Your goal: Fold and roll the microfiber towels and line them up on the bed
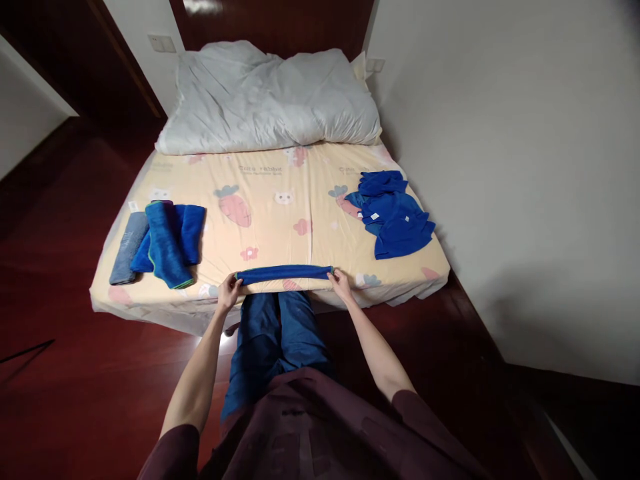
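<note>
A dark blue towel lies rolled into a long narrow strip along the near edge of the bed. My left hand is closed on its left end. My right hand grips its right end. Both arms reach forward from my body over my blue trousers.
Rolled blue and grey towels lie at the bed's near left. A loose heap of blue towels sits at the right, near the white wall. A white duvet is bunched at the head. Dark red floor surrounds the bed.
</note>
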A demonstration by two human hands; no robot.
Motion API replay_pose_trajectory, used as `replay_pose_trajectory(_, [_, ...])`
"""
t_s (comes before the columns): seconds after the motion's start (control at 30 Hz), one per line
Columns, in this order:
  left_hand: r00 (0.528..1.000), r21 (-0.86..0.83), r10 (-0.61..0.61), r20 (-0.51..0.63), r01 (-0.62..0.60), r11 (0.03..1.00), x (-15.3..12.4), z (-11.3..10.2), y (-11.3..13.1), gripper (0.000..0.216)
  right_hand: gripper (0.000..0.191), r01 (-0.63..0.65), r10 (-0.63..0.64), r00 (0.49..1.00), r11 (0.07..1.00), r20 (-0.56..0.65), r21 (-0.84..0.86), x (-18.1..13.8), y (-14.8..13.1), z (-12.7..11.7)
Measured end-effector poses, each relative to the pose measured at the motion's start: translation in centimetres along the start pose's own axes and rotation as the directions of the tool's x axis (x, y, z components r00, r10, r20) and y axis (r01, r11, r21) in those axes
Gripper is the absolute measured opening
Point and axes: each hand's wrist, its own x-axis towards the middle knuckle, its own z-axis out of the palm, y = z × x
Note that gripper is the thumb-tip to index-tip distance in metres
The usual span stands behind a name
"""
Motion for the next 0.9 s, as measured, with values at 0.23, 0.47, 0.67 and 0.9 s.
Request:
replay_pose_trajectory(0.23, [0.994,0.052,-0.109,-0.013,0.110,0.993,3.0,-0.2,0.2,0.044,0.059,-0.079,0.074,0.993,0.996,-0.096,-0.046,1.1,-0.4,0.9])
replay_pose_trajectory(0.47, [0.977,0.109,-0.209,-0.031,0.211,0.971,3.9,-0.2,0.8,0.040,0.053,-0.128,0.110,0.985,0.982,-0.130,-0.136,1.4,-1.7,1.1])
replay_pose_trajectory(0.67, [0.978,0.139,-0.203,-0.045,0.208,0.968,3.9,-0.2,1.6,0.035,0.046,-0.141,0.113,0.984,0.965,-0.138,-0.220,1.0,-2.7,0.9])
replay_pose_trajectory(0.9, [0.952,0.326,0.305,-0.013,-0.284,0.902,1.0,4.7,9.0,0.054,0.050,0.036,-0.084,0.993,0.889,-0.084,-0.456,-0.2,-7.9,6.4])
